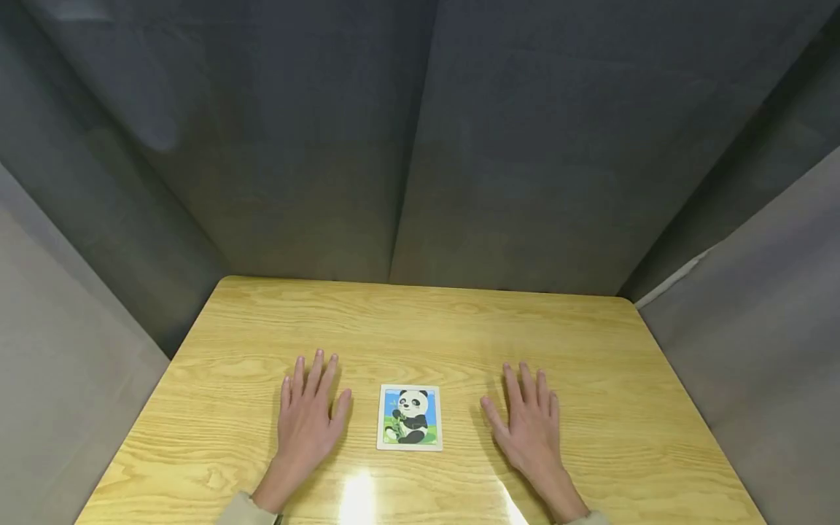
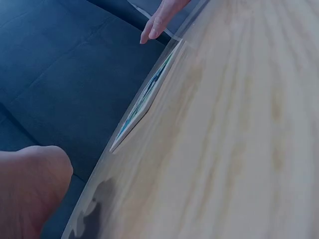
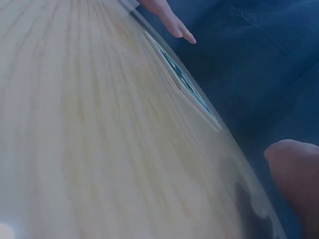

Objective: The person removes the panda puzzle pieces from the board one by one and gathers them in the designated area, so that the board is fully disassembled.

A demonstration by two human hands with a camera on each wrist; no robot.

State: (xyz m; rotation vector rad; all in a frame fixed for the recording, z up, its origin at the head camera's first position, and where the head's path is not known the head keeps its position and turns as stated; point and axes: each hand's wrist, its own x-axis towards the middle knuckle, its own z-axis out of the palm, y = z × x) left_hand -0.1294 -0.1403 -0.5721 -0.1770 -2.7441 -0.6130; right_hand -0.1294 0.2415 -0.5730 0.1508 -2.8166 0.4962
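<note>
A small, nearly square panda picture puzzle (image 1: 410,417) in a pale frame lies flat on the wooden table, between the two hands. To its left is the left hand (image 1: 307,426), palm down with fingers straight and holding nothing. On the other side the right hand (image 1: 530,426) is also palm down, its fingers extended and free of any object. Neither hand touches the puzzle. Each wrist view shows the puzzle edge-on, with the opposite hand beyond it and part of the near hand at the lower side.
The wood-grain table (image 1: 420,328) has rounded far corners. Dark grey curtains (image 1: 315,146) hang behind it, and lighter grey panels (image 1: 774,328) flank it. Bright glare (image 1: 357,499) shows near the front of the tabletop.
</note>
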